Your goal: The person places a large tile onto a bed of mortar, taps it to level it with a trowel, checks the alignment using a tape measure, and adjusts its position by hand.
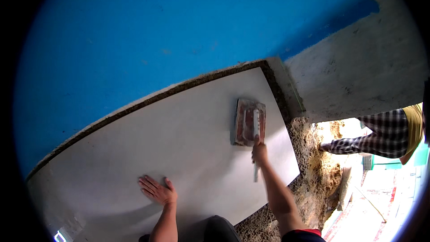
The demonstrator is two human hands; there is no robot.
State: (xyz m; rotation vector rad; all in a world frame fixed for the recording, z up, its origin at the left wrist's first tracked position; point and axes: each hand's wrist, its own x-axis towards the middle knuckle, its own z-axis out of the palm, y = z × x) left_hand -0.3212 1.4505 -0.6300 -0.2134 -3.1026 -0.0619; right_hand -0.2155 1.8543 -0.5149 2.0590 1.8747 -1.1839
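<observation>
A large pale tile (192, 121) spreads before me, set against a dark, rough gap under a blue wall. My left hand (157, 191) lies flat on it, fingers stretched out and holding nothing. Farther right, my right hand (259, 151) is closed around a pale, rod-like handle that sticks out below the fist. That handle runs up over a rectangular, reddish-brown float (244, 127), stained with grey, at the tile's right part. Whether rod and float are one piece I cannot tell. A shadow shows along the float's left side.
Blue wall (156, 27) fills the upper area, meeting grey plaster (358, 58) at right. Rough, crumbly mortar (309, 161) borders the tile's right edge. A person in a checked shirt (385, 132) bends at far right, near a pale sack-like thing (350, 183). My dark-clad knee (220, 229) shows below.
</observation>
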